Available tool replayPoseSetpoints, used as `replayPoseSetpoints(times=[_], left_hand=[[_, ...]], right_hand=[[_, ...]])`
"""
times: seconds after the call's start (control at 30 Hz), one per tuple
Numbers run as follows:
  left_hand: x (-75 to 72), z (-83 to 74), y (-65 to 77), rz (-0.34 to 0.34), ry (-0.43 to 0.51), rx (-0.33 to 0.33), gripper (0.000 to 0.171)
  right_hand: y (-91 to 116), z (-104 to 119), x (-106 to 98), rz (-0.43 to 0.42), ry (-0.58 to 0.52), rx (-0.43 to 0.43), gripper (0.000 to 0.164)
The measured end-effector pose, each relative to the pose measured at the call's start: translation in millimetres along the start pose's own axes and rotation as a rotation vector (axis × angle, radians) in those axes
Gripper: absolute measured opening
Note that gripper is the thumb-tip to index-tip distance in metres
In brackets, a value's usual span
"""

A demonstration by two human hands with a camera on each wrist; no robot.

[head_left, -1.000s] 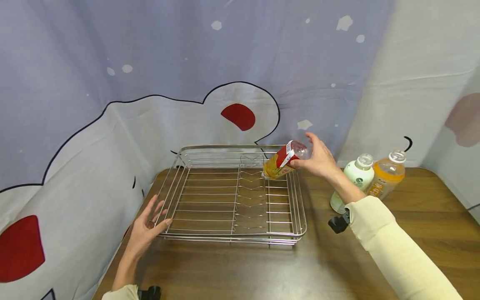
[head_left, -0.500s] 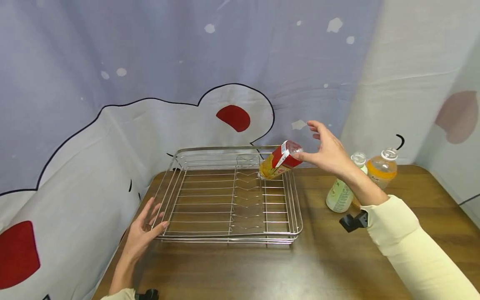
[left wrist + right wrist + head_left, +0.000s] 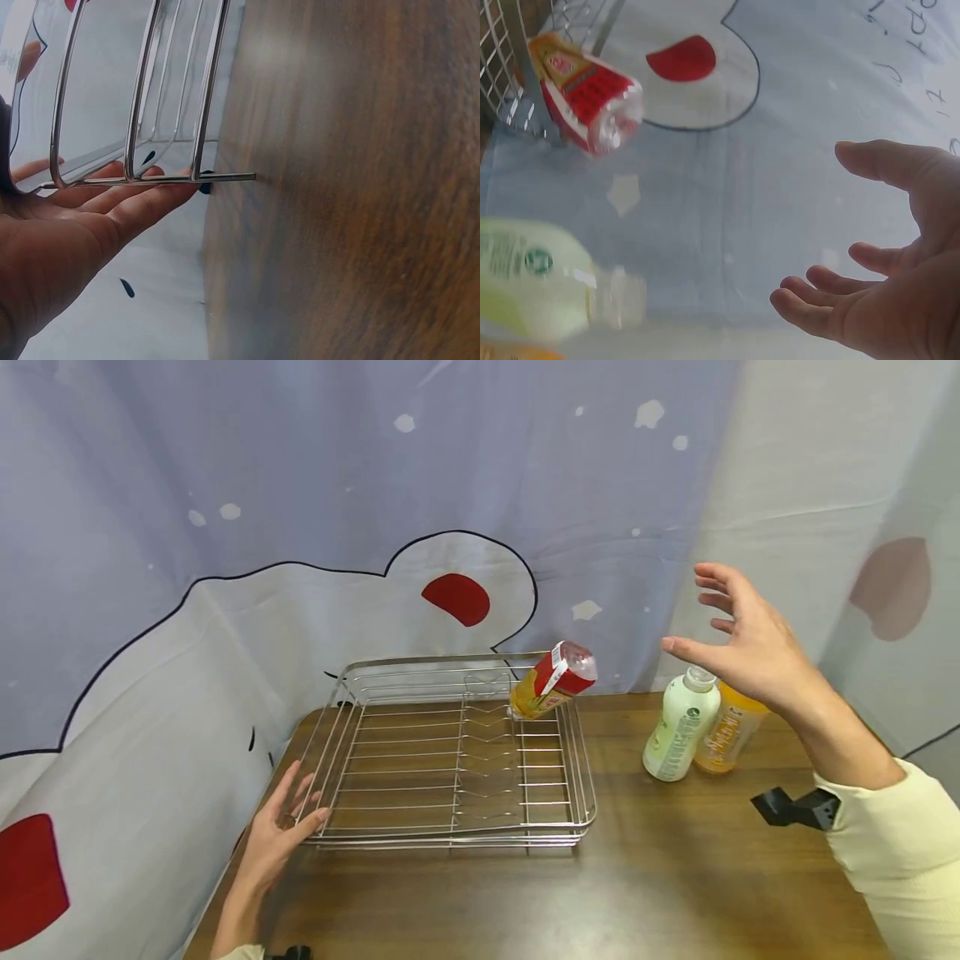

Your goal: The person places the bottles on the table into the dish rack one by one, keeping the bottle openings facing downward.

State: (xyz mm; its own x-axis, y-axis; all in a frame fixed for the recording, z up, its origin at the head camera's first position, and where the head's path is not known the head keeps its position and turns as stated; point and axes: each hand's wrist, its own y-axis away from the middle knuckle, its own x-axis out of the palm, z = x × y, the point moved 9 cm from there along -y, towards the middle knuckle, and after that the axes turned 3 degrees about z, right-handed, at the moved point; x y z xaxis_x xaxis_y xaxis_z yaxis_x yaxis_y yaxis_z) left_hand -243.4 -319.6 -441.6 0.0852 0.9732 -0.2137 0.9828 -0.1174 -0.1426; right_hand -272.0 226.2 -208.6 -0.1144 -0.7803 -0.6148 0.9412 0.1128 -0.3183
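A metal wire dish rack [image 3: 427,842] stands on the wooden table. My left hand [image 3: 270,839] rests at its front left corner, fingers along the outer side and thumb near the front rim. The left wrist view has those fingers [image 3: 154,206] nearly straight against the wires. A bottle with a red and yellow label [image 3: 553,681] leans tilted in the rack's back right part, its clear base up. Nothing is in my right hand [image 3: 765,647], which hovers with spread fingers above a pale green bottle [image 3: 678,727] and an orange-labelled bottle [image 3: 727,739], partly covering the latter.
Both standing bottles are uncapped or show bare necks, close together right of the rack on the wooden table [image 3: 645,877]. A printed curtain [image 3: 360,485] hangs behind and along the left side. Black camera mounts sit on both wrists.
My right hand has let go of the red and yellow bottle and moved right, to above the two standing bottles. That bottle stays leaning in the rack. My left hand stays at the corner.
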Motion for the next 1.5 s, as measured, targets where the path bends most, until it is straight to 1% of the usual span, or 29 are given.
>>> replayPoseSetpoints(times=[0.13,0.37,0.5,0.6,0.8,1.03,1.23,1.37,1.5], left_hand=[[0.5,1.6,0.8,-0.003,0.009,-0.018,0.087],[2.1,2.3,0.1,0.008,-0.006,-0.027,0.087],[1.8,0.7,0.4,0.010,0.002,-0.020,0.087],[0.7,-0.2,1.1,0.006,0.013,-0.015,0.087],[0.4,-0.5,1.5,0.006,0.040,-0.014,0.086],[1.8,-0.1,-0.1,0.008,0.037,-0.023,0.086],[1.8,0.6,0.4,0.009,0.040,-0.027,0.087],[1.6,1.4,0.6,0.004,0.032,-0.029,0.087],[1.4,1.3,0.0,0.000,0.045,-0.024,0.087]], right_hand=[[10.5,-9.1,-18.5,-0.040,0.035,0.031,0.089],[32.0,-35.4,-53.4,-0.168,0.084,0.085,0.086],[41.0,-52.6,-64.9,-0.202,0.118,0.116,0.086],[44.8,-65.9,-68.3,-0.210,0.144,0.133,0.086],[56.1,-97.2,-66.5,-0.200,0.147,0.169,0.089],[65.8,-129.4,-61.9,-0.188,0.081,0.182,0.093],[68.3,-149.0,-50.6,-0.149,0.040,0.208,0.095],[70.9,-158.2,-42.1,-0.113,0.031,0.228,0.096],[72.4,-166.2,-34.2,-0.086,0.017,0.246,0.097]])
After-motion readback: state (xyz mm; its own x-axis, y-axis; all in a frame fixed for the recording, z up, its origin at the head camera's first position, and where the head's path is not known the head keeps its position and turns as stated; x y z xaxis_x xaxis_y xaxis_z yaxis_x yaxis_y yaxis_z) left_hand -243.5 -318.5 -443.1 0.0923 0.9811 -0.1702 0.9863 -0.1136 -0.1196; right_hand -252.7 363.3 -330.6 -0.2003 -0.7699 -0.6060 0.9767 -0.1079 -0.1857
